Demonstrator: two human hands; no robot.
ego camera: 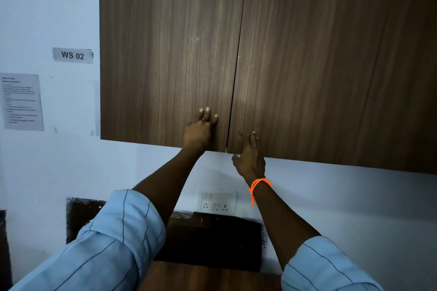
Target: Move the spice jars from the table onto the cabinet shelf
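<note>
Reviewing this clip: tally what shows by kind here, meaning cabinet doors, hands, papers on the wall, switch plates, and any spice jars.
Cabinet doors: 2, left door and right door, both closed
Hands: 2, left hand and right hand, flat on the doors
Wall papers: 2, WS 02 label and printed sheet
Switch plates: 1
Spice jars: 0 in view
Total: 7

table point(208, 277) | brown wood, bottom edge | surface mostly hidden, contents unclear

A labelled workstation room: "WS 02" sign point(72, 55), posted instruction sheet point(22, 101), wall cabinet point(236, 54).
</note>
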